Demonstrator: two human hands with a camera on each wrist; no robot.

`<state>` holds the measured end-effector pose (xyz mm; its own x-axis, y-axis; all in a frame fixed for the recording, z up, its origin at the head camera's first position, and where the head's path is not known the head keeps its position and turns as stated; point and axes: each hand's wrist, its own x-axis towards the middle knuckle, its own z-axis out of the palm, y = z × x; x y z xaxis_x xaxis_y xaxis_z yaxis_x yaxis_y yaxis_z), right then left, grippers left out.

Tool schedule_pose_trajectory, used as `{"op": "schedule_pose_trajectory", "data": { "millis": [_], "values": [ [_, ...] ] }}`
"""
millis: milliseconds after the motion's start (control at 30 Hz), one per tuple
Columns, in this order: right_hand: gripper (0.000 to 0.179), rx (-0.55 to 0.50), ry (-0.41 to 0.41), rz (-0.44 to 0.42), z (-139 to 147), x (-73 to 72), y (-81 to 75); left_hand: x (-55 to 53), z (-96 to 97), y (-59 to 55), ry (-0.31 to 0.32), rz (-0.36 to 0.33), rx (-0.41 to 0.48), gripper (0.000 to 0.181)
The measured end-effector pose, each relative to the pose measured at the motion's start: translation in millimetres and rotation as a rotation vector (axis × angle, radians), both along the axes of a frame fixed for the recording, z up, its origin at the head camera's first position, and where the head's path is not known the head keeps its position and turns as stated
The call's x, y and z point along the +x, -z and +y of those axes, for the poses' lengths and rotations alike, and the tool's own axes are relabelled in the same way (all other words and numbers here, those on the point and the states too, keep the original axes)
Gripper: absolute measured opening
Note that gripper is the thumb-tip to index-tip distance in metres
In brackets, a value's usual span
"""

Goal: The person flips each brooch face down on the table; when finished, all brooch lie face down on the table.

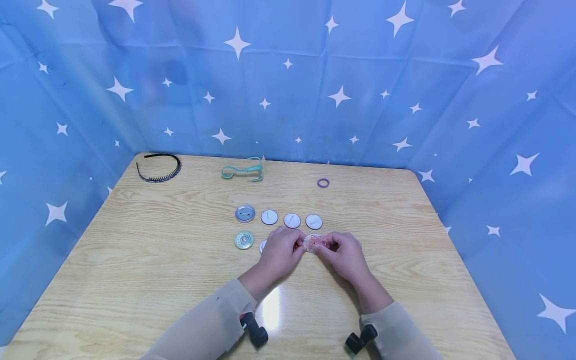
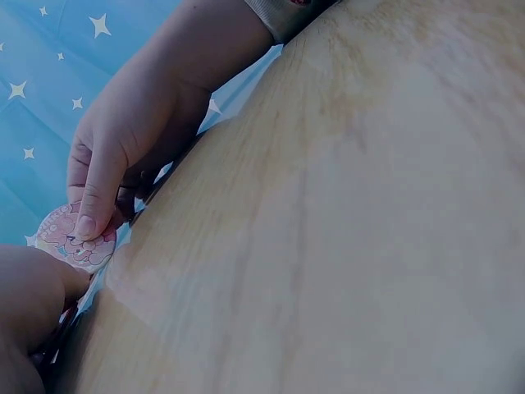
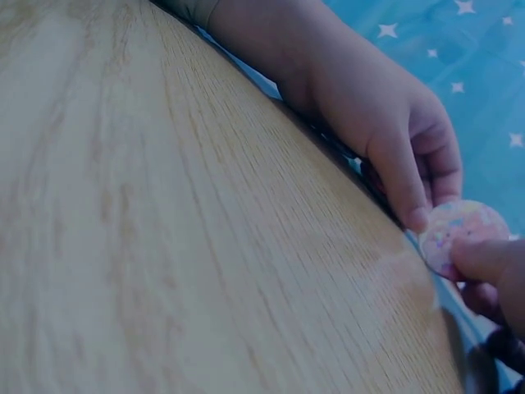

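A round pink pin badge (image 1: 314, 243) is held between both hands, its printed face up. My right hand (image 1: 345, 256) pinches its right side; in the right wrist view, the thumb lies across the badge (image 3: 464, 220). At the opposite edge, my left hand (image 1: 280, 254) grips with thumb and fingertips. Beyond the hands lie a silver badge back (image 1: 245, 213) with a pin across it and three white discs (image 1: 269, 217) in a row. Nearer, a green badge (image 1: 244, 240) lies face up beside another disc (image 1: 262, 246), mostly hidden by my left hand.
Along the far side of the wooden table (image 1: 148, 265) are a black toothed headband (image 1: 175, 172), a teal looped plastic item (image 1: 245, 170) and a purple ring (image 1: 323, 183). A blue star-patterned curtain (image 1: 288, 85) encloses the back and sides.
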<state>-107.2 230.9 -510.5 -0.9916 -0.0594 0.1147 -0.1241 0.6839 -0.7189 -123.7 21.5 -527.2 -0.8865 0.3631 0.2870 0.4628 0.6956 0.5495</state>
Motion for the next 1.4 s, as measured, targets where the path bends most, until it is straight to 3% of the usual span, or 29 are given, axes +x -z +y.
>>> {"op": "schedule_pose_trajectory", "data": {
  "millis": [567,900,1100,1267,1400],
  "values": [
    [0.021,-0.038,-0.024,0.074,0.3,-0.7,2.3,-1.0,-1.5,-2.0,0.001,0.012,0.004,0.005],
    [0.026,0.02,-0.075,0.237,0.6,0.8,7.0,0.0,-1.8,0.1,0.027,0.033,0.014,0.01],
    [0.026,0.026,-0.065,0.236,1.1,0.9,8.2,1.0,-1.3,0.2,0.029,0.038,0.023,0.004],
    [0.026,0.03,-0.07,0.249,1.0,0.4,7.8,3.0,-1.9,-3.6,0.036,0.005,0.042,0.025],
    [0.026,0.04,-0.074,0.255,1.8,0.2,7.1,3.6,-2.8,-5.6,0.041,-0.003,0.053,0.027]
  ]
}}
